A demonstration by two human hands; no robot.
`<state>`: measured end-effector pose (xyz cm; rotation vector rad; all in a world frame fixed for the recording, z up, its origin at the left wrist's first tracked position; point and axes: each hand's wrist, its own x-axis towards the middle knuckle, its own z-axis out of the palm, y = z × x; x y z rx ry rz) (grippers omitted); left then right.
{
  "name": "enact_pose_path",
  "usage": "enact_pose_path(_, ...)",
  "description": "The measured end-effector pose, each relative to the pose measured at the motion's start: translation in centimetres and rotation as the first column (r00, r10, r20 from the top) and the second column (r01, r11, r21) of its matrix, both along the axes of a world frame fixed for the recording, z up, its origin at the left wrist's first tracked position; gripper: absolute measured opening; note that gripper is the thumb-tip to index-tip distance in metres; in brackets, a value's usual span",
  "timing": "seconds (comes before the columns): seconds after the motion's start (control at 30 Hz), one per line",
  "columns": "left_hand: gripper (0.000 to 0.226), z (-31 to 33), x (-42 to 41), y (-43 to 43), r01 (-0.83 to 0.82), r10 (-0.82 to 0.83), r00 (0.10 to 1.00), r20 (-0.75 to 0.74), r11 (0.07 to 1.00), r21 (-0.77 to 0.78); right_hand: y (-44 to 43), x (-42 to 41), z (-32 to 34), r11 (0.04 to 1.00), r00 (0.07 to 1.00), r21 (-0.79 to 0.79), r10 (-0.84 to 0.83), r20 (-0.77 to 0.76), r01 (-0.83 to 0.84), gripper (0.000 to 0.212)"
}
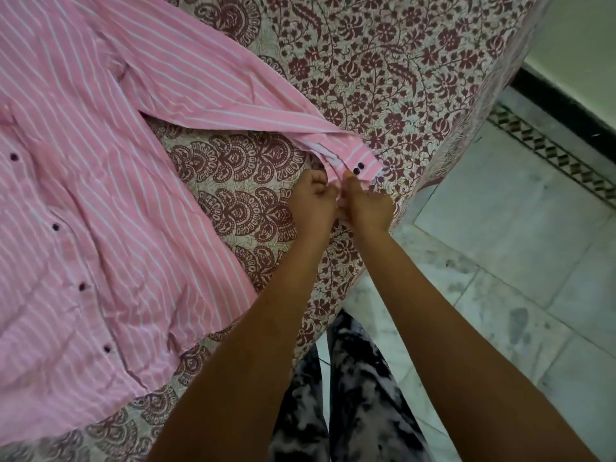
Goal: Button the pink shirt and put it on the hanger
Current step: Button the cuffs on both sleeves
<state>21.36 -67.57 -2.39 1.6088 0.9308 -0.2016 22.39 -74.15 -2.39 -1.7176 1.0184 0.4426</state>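
Your bed, covered by a maroon floral bedspread (383, 61), fills most of the view, with the pale marble floor (500, 245) beside it on the right. The pink shirt (100, 195), striped in white, lies spread flat across the left part of the bed, front up. Four dark buttons (55, 226) run down its front. One sleeve (206, 85) stretches over the bed toward its right edge, and the cuff (360, 158) ends just short of that edge.

You stand at the bed's near corner in black-and-white patterned trousers (360, 395), both bare arms reaching over it. Your left hand (311, 203) and right hand (366, 205) meet at the cuff, knuckles almost touching and fingers curled in. Each hand pinches the cuff's near edge, with a fold of pink cloth caught between them. Your right thumb tip sits just beside the two small dark cuff buttons (357, 170), which lie side by side on the cloth.
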Motion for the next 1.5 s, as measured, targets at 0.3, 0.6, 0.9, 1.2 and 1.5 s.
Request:
enact_pose_path(0.3,0.02,0.7,-0.9,3.0,0.075,-0.079,0.996,0.031,0.991,0.112,-0.1,2.6,0.6,0.831,0.947,0.456,-0.288,-0.14,0.32,0.03)
enact_pose_path(0.6,0.024,1.8,-0.3,3.6,0.013,-0.008,0.998,0.056,0.995,-0.096,0.2,4.1,0.8,0.75,0.903,0.512,-0.401,-0.151,0.419,0.014)
enact_pose_path(0.9,0.021,2.7,0.3,2.8,-0.085,0.115,0.987,0.115,0.967,-0.24,-0.7,1.3,0.5,0.854,0.966,0.52,-0.149,0.212,0.017,0.029)
enact_pose_path(1.2,0.017,2.7,0.7,3.0,0.074,-0.088,0.982,0.167,0.993,0.088,-0.4,-0.3,1.5,0.939,0.904,0.312,-0.002,0.428,-0.146,0.025)
enact_pose_path(1.5,0.019,3.6,0.5,3.6,0.305,-0.314,0.939,0.137,0.948,0.086,-0.8,-1.4,1.5,0.964,0.86,-0.045,0.255,0.443,-0.263,0.017)
